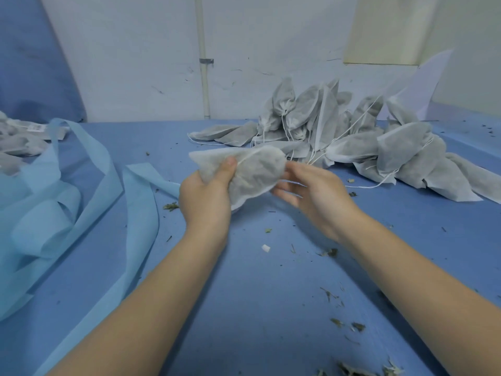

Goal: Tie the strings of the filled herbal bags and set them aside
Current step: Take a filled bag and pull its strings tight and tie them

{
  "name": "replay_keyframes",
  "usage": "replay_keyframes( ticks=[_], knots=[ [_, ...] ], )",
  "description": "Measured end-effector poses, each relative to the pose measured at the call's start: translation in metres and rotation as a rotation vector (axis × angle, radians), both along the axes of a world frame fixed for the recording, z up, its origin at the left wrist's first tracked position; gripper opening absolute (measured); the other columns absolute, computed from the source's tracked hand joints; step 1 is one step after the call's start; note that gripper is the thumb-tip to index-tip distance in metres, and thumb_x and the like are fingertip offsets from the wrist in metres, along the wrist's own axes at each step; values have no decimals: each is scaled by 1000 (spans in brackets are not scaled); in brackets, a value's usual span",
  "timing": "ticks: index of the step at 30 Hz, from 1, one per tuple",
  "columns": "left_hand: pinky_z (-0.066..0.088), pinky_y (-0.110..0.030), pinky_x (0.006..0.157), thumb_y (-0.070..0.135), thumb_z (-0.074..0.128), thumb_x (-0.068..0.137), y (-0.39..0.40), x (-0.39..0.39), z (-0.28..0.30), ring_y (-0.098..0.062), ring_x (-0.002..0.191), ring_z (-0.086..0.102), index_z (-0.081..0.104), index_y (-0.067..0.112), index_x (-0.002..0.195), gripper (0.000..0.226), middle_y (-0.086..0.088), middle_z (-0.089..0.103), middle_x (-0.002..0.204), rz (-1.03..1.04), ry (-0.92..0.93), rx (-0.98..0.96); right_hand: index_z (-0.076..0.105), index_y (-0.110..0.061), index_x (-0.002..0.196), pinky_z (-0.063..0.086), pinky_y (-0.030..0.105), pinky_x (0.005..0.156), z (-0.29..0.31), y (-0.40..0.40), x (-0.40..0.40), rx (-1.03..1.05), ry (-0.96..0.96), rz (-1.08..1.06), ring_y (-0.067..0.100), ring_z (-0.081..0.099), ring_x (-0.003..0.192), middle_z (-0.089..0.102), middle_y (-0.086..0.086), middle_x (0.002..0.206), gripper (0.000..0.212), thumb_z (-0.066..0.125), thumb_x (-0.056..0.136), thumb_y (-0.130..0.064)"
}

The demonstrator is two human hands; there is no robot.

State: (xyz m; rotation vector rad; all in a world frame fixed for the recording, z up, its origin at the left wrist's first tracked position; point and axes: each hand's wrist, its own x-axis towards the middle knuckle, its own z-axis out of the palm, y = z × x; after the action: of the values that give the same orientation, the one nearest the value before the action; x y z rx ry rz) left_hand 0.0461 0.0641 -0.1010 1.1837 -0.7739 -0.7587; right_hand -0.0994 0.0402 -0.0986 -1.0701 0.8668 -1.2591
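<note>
While the left hand [206, 196] grips one filled herbal bag [244, 175] above the table [257, 280], thumb on top and fingers curled under its left end, the bag lies roughly level, mid-frame, clear of the surface. Right hand [311, 194] sits at the bag's right end, palm turned toward it, fingers [287, 185] loosely spread and motion-blurred; they touch or nearly touch the bag's edge, can't tell if anything is pinched. No string visible between the hands.

Pile of filled bags [352, 137] sits behind and to the right of the held bag, against the wall [135, 63], white drawstrings [355, 123] trailing loose across it. Several lean upright, others lie flat.

More grey bags [16, 147] at the far left edge, partly cut off. Light-blue fabric strips [81, 202] looped and heaped on the left of the table. Dried herb bits [333, 252] scattered over the blue cover, mostly near-right. Small white scrap [266, 248] between the forearms. White pipe [204, 63] runs down the wall.
</note>
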Motion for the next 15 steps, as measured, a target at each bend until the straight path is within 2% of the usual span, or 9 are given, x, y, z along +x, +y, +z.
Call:
replay_keyframes(
  ticks=[3,5,6,8,10,12,15],
  knots=[
    [50,-31,78,38,67,84,-4,11,0,-21,85,63,62,22,72,20,9,63,74,192,51,40,54,-3,128,55,28,84,-8,-10,16,-78,482,11,18,66,75,62,3,101,34,56,94,-4],
    [50,-34,85,42,64,85,-7,17,-2,-23,93,63,64,16,84,26,5,66,84,287,50,68,54,-13,133,49,28,92,-10,-17,24,-201,851,27,13,65,80,61,-4,114,47,67,87,-14],
    [50,-35,87,43,63,86,-8,19,-2,-24,97,62,64,14,90,30,2,66,89,326,48,77,53,-16,134,46,26,92,-10,-21,28,-260,963,32,9,62,80,60,-6,118,54,72,84,-20],
    [49,-32,84,44,62,86,-11,23,-2,-23,98,62,63,14,93,31,2,65,92,372,60,84,53,-17,135,42,19,85,-10,-28,35,-343,1049,44,3,54,75,58,-6,117,63,78,79,-28],
    [48,-29,81,44,62,86,-12,26,-1,-22,97,62,61,14,92,30,3,65,92,380,77,87,53,-20,135,39,18,73,-10,-34,40,-378,1044,53,-1,49,68,54,-7,113,68,81,74,-32],
    [49,-31,84,44,62,86,-13,27,0,-23,98,62,62,13,93,31,2,65,93,379,84,97,55,-23,133,36,15,73,-12,-39,44,-424,1035,85,-5,44,67,49,-6,112,69,83,71,-34],
    [47,-28,78,43,62,86,-14,29,0,-23,95,62,62,12,93,32,1,65,92,373,91,103,60,-35,112,33,5,72,-12,-42,51,-473,998,161,-19,42,72,42,-16,101,47,83,71,-30]
  ],
)
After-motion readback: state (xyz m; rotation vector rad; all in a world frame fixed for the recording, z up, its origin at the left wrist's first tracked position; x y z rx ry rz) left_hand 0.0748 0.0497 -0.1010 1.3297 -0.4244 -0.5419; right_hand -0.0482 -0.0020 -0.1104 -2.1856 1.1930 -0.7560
